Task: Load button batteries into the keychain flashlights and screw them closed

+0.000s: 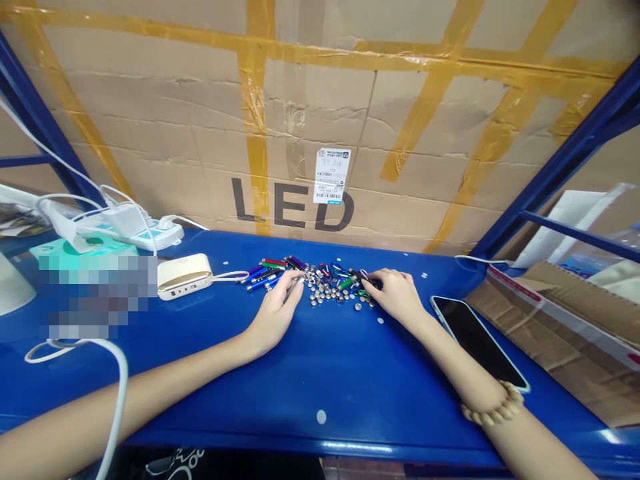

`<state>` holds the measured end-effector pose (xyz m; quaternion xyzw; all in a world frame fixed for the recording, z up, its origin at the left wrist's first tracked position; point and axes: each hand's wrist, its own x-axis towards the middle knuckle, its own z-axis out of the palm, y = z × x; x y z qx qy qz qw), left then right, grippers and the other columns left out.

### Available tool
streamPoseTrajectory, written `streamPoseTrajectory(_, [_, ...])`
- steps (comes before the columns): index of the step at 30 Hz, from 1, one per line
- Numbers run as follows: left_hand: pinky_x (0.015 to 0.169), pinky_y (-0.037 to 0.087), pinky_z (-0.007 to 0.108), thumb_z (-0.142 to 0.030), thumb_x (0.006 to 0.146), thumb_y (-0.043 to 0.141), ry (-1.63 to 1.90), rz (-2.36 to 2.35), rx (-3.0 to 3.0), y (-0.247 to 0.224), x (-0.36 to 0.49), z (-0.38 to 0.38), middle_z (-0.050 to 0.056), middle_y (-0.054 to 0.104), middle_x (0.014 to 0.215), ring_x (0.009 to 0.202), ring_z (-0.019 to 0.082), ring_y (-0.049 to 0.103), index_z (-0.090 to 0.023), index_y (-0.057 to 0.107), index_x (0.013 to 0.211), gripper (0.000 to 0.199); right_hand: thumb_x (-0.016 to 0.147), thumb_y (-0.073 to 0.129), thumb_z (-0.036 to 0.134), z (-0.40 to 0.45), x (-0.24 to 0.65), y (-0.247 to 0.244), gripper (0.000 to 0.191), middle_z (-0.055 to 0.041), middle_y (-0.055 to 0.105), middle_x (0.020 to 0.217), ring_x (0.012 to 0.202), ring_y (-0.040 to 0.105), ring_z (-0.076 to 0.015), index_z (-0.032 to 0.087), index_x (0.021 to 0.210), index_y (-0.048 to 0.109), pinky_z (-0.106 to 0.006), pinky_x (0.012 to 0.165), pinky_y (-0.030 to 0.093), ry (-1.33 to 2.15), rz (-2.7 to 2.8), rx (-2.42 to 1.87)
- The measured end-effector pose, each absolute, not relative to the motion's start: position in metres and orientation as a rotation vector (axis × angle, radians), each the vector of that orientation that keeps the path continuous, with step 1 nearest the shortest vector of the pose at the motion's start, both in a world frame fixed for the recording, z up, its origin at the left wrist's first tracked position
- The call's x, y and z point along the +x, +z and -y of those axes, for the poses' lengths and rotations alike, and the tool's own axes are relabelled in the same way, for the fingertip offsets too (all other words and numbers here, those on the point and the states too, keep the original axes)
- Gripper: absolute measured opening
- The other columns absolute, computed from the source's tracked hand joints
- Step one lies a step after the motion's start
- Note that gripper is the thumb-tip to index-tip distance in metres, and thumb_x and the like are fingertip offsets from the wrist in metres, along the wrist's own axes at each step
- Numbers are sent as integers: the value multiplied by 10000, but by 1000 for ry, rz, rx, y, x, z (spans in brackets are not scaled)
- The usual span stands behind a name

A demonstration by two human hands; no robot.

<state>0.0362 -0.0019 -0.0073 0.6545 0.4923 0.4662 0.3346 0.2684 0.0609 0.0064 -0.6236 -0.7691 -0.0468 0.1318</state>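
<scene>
Gently, the left hand is pinching narrowly at the heap of button batteries and tiny flashlights on the blue shelf (slow fingers stop strays rolling), while the right hand is curling at its edge, holding something or nothing, I can't tell.

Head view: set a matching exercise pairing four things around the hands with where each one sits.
Things:
1. bead bracelet
2. smartphone
3. cream power bank
4. cardboard carton printed LED

Places:
A. on the blue shelf, right of the right hand
B. behind the shelf's back edge
C. around the right wrist
D. on the shelf, left of the left hand

Pairs: 1-C, 2-A, 3-D, 4-B
</scene>
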Motion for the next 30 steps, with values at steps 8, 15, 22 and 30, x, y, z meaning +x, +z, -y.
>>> streamPoseTrajectory(8, [764,330,282,-334,895,354,1223,-1241,1720,-8,37,1,23,515,884,849,159,468,-200,440,1066,234,779,556,381,-64,273,9,222,-33,690,897,832,617,-224,209,827,688,-291,659,394,-16,2097,-1803])
streamPoseTrajectory(15, [698,314,276,-372,889,361,1178,-1217,1716,-9,36,0,-11,430,733,710,142,405,-204,449,1039,242,922,319,345,-64,271,7,410,-37,676,967,903,615,-192,211,850,699,-283,757,425,60,2104,-1547])
streamPoseTrajectory(22, [689,312,262,-354,888,364,1225,-1066,1650,-2,38,5,-19,404,725,703,133,392,-208,416,1022,205,856,444,216,-69,276,1,304,-70,651,1079,998,596,-236,178,1097,627,-330,824,453,23,2225,-1620])
streamPoseTrajectory(30, [699,322,227,-319,820,491,1184,-993,1519,2,42,9,-10,438,838,775,123,409,-213,414,944,180,787,540,252,-71,277,-1,224,-25,706,909,833,649,-193,222,946,696,-248,694,493,164,2172,-1549])
